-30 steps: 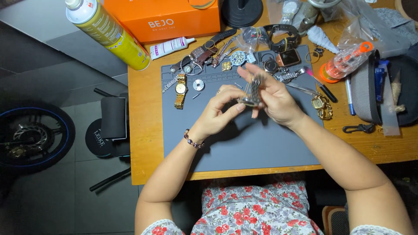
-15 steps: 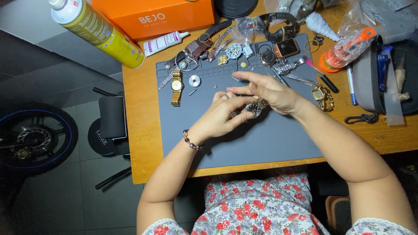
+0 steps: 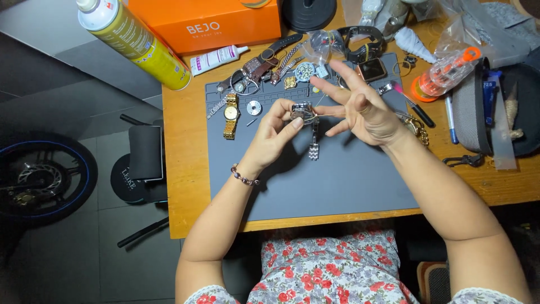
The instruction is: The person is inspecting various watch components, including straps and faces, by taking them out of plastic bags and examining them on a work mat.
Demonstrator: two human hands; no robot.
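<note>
Bench (image 3: 185, 169) of pale wood is carrying a grey rubber work mat (image 3: 337, 180), and above its centre the left hand (image 3: 275, 135) is pinching a silver metal-link wristwatch (image 3: 305, 112) by the case, its bracelet dangling toward six o'clock. At three o'clock of the watch, the right hand (image 3: 360, 110) is spreading its fingers, its grip wide and empty. Holding the case low over the mat seems wise, so anything dropped is landing softly.
</note>
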